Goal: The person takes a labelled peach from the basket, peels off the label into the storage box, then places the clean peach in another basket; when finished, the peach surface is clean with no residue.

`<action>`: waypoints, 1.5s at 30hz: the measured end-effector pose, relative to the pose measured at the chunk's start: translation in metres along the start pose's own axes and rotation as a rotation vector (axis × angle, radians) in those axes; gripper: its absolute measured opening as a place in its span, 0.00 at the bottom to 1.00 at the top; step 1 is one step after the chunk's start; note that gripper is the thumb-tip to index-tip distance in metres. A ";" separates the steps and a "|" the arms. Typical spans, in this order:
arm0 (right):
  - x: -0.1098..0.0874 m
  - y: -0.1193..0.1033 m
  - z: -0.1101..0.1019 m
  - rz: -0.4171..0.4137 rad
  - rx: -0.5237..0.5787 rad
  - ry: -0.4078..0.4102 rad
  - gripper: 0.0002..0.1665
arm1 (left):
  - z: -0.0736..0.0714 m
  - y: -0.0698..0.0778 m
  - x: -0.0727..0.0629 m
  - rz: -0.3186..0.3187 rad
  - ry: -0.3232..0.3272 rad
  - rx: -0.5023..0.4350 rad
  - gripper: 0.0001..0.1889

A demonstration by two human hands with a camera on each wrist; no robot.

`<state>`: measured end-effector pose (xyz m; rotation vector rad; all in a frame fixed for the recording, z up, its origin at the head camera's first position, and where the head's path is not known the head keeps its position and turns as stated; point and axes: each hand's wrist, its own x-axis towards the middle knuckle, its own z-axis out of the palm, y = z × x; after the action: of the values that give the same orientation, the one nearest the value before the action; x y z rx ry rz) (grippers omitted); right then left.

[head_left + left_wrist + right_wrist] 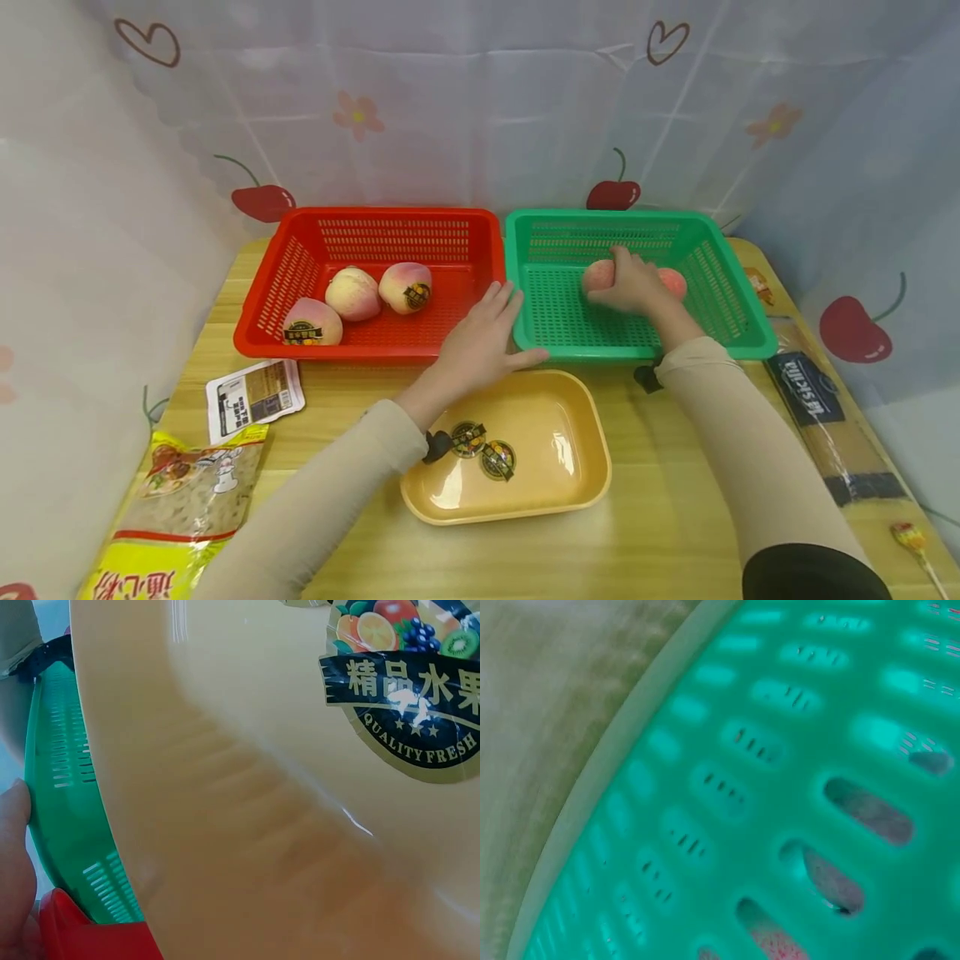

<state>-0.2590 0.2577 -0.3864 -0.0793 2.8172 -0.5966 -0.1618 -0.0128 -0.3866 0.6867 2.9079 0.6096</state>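
Note:
In the head view my right hand reaches into the green basket. Its thumb and fingers lie around a pinkish-red round fruit, partly covered by the hand. Behind the wrist, another reddish fruit shows. My left hand is spread, fingertips right at the facing rims of the green basket and the red basket. Three peaches lie in the red basket, two with a dark label showing. Below the left hand stands a yellow tray with two round fruit stickers inside.
At the left lie a white packet and a yellow pasta bag. A long brown package and a lollipop are along the right edge. A printed curtain hangs behind the baskets.

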 end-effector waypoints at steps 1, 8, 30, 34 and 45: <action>0.000 0.000 0.000 0.007 0.010 0.006 0.57 | 0.000 0.000 0.000 0.001 0.002 0.000 0.53; 0.004 -0.003 0.003 -0.028 0.016 0.117 0.50 | 0.001 -0.001 -0.001 0.006 0.015 0.008 0.53; 0.005 -0.006 0.004 -0.083 0.012 0.297 0.42 | -0.001 0.000 -0.001 0.008 0.022 -0.003 0.53; -0.002 -0.014 0.003 -0.104 0.034 0.321 0.43 | -0.006 0.002 -0.006 0.007 0.038 -0.023 0.51; -0.034 -0.048 0.004 -0.275 0.274 0.335 0.40 | -0.053 -0.033 -0.057 -0.060 0.115 -0.070 0.50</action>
<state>-0.2254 0.2156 -0.3621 -0.3482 3.0301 -1.1505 -0.1338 -0.0842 -0.3514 0.5726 2.9822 0.7637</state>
